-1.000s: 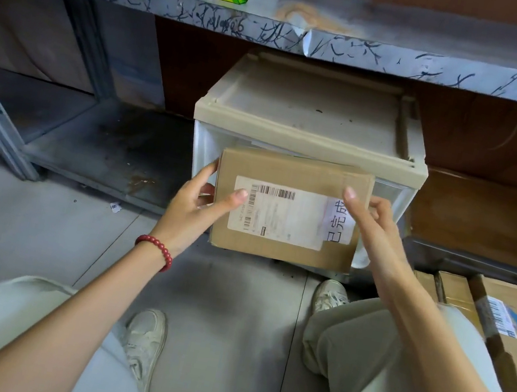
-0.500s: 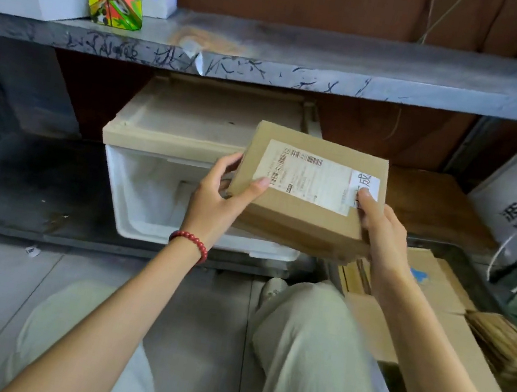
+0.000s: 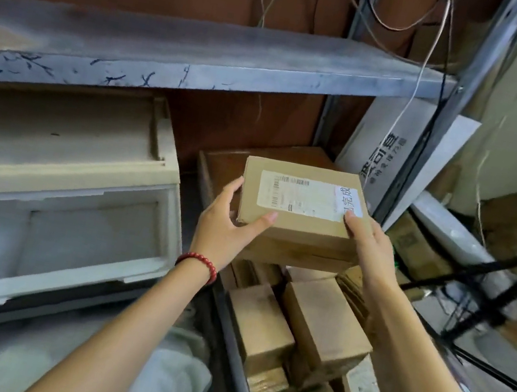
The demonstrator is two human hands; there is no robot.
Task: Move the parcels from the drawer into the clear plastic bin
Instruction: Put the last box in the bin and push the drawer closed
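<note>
A brown cardboard parcel [image 3: 305, 235] with a white shipping label hangs in the air right of centre. My left hand [image 3: 227, 225] grips its left end, thumb on top and fingers underneath. My right hand [image 3: 367, 246] holds the right end, fingertips on the label. Below the parcel lies the clear plastic bin [image 3: 239, 358], with several smaller cardboard parcels [image 3: 323, 328] packed inside. The white plastic drawer [image 3: 46, 238] stands pulled out at the left under its beige cabinet top; no parcels are visible in it.
A grey metal shelf [image 3: 205, 58] runs overhead. A flat brown box [image 3: 221, 161] lies behind the held parcel. A white printed carton [image 3: 391, 157], a metal upright [image 3: 435, 123], black tripod legs [image 3: 492, 292] and loose cables crowd the right side. My knee is at the bottom.
Both hands carried the parcel from the drawer front rightward to above the bin. My view swung right, bringing the bin and its parcels into sight.
</note>
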